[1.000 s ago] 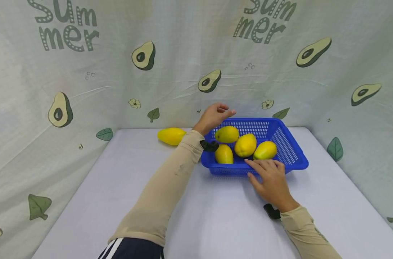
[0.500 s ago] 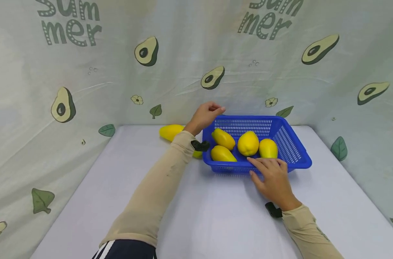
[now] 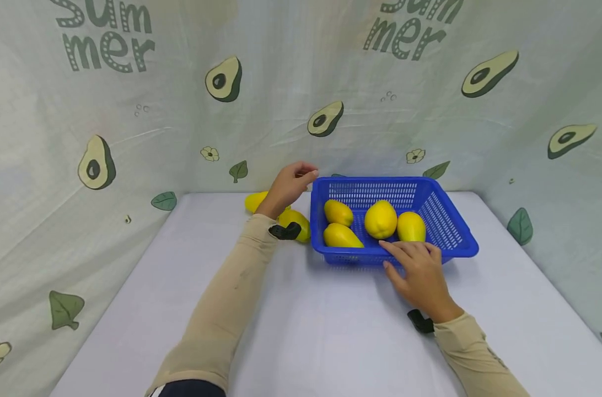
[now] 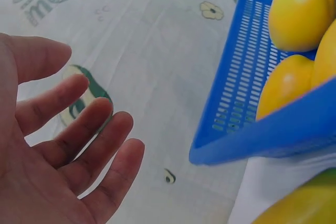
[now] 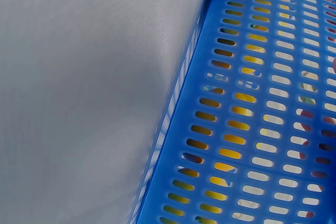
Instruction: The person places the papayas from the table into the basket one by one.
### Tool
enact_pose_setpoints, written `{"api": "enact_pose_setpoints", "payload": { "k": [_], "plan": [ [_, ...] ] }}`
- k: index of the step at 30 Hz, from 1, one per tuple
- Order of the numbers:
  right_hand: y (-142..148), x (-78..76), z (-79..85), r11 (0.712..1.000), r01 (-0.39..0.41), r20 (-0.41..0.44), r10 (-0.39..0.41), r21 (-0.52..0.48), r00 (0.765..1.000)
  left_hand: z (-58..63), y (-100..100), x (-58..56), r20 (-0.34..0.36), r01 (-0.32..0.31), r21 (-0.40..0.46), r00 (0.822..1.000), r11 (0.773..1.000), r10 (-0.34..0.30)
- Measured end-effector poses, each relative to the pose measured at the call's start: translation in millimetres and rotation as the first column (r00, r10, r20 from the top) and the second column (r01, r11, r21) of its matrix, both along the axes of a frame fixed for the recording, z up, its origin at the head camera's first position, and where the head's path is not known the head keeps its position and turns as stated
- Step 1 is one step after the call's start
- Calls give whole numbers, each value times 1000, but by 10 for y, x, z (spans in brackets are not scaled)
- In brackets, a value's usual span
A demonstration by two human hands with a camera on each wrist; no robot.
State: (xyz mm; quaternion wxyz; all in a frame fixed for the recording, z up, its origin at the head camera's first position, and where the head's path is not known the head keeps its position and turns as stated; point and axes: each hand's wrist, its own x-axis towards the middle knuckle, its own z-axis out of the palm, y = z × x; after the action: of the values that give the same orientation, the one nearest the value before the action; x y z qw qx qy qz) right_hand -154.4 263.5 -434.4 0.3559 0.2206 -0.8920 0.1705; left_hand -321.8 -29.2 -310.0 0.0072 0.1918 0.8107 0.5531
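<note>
My left hand [image 3: 287, 187] is in the air just left of the blue plastic basket [image 3: 326, 251], above the yellow fruits on the table. Its fingers are spread and relaxed with nothing in them, as the left hand [image 4: 63, 140] shows in the left wrist view. My right hand [image 3: 420, 275] holds the basket's front wall, fingers over the rim and thumb outside. In the right wrist view, bits of the fingers show through the slots of the basket wall [image 5: 210, 119]. Inside the basket lie several yellow mango-like fruits [image 3: 380, 219].
Left of the basket, a greenish-yellow mango-like fruit [image 3: 297, 225] lies on the white table [image 3: 192, 259]. Another yellow fruit [image 3: 254, 202] lies farther back, partly behind the left hand. A printed cloth [image 3: 271, 82] hangs behind the table.
My left hand has moved left, from over the basket to beside it. The fruits in the basket's left part have shifted and turned. The right hand stays at the front rim.
</note>
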Motion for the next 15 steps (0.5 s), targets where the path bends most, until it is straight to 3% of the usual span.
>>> {"api": "enact_pose_setpoints", "payload": {
  "k": [6, 15],
  "plan": [
    [13, -5, 16, 1000, 4, -2, -4, 8, 1000, -154, -204, 81, -20, -54, 2, 998, 999, 54],
    [14, -2, -8, 1000, 14, 10, -14, 5, 1000, -503, -427, 174, -21, -131, 6, 991, 991, 131]
  ]
}}
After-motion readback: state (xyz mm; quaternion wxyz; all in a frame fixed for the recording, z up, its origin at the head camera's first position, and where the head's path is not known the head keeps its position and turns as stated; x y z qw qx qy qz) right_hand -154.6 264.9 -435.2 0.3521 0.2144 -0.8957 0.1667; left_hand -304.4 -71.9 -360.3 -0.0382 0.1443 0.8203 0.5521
